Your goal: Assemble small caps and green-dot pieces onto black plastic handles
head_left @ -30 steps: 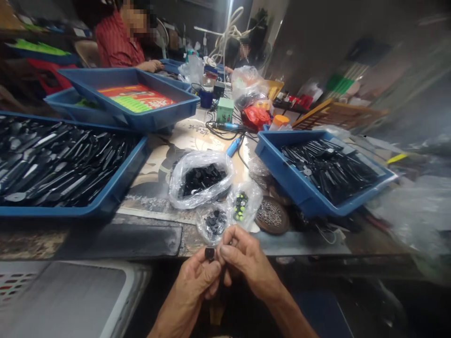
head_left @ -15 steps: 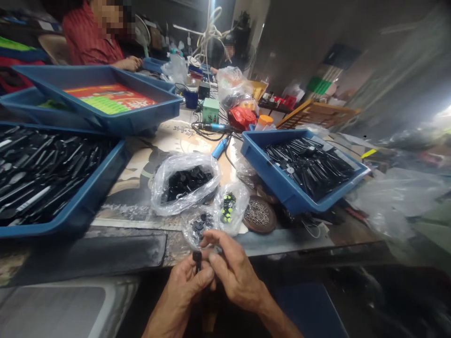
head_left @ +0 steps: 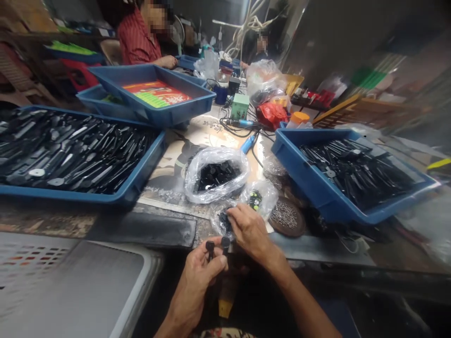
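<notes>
My left hand (head_left: pixel 200 281) is raised over the table edge, its fingers pinching a small black plastic part (head_left: pixel 210 249). A second black part (head_left: pixel 225 244) stands just beside it, and I cannot tell which hand has it. My right hand (head_left: pixel 250 230) reaches forward, its fingertips on a small clear plastic bag (head_left: pixel 222 220) of black pieces. Touching that bag is another bag (head_left: pixel 260 197) holding green-dotted parts. Behind them lies a larger clear bag of black parts (head_left: pixel 215 176).
Blue trays (head_left: pixel 141 178) (head_left: pixel 317 188) of long black pieces stand left and right. A brown dish of metal pins (head_left: pixel 287 217) sits right of my hands. A white crate (head_left: pixel 70 281) fills the lower left. A co-worker in a red striped shirt (head_left: pixel 136 42) sits at the far side.
My right hand has moved away from my left, forward onto the small bag. A second black part now shows near my left hand, and the whole view has shifted sideways.
</notes>
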Tool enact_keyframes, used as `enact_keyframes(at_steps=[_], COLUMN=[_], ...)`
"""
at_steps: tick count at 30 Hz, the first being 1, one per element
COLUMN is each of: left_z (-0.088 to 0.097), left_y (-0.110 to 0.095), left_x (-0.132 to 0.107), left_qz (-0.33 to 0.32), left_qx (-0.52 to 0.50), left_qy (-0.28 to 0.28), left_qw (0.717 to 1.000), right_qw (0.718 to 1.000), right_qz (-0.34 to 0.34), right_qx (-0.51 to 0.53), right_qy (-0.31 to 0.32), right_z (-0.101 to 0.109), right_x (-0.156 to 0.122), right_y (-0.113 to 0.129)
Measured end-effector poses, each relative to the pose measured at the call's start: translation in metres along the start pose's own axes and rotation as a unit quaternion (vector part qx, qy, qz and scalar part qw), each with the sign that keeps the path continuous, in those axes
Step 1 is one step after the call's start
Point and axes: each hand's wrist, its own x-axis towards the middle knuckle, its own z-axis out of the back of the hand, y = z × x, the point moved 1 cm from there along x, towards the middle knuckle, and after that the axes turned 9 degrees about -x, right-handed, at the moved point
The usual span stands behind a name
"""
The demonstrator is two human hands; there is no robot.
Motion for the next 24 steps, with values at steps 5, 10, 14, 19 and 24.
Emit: enact_keyframes(at_steps=[5, 10, 14, 19, 24], left_z=[0.004, 0.006, 0.005, 0.006, 0.004], left_y=[0.0, 0.002, 0.0, -0.004, -0.007], left_x=[-0.001, 0.002, 0.004, 0.011, 0.016], left_qz=[-0.002, -0.01, -0.018, -0.05, -0.071], left_qx=[-0.005, -0.012, -0.03, -0.022, -0.023], left_qy=[-0.01, -0.016, 0.007, 0.003, -0.008], left_qw=[1.0, 1.0, 0.999, 0.999, 0.997], right_qw=[0.993, 0.999, 0.999, 0.993, 0.978], right_qz=[0.004, 0.0, -0.007, -0.019, -0.07], right_qx=[-0.111, -0.043, 0.027, 0.111, 0.186], right_qy=[0.044, 0.012, -0.018, -0.046, -0.062], right_z=[-0.011, -0.012, -0.013, -0.008, -0.002], right_x=[0.004, 0.001, -0.002, -0.001, -0.001], right_y=[0.003, -0.001, -0.004, -0.005, -0.002])
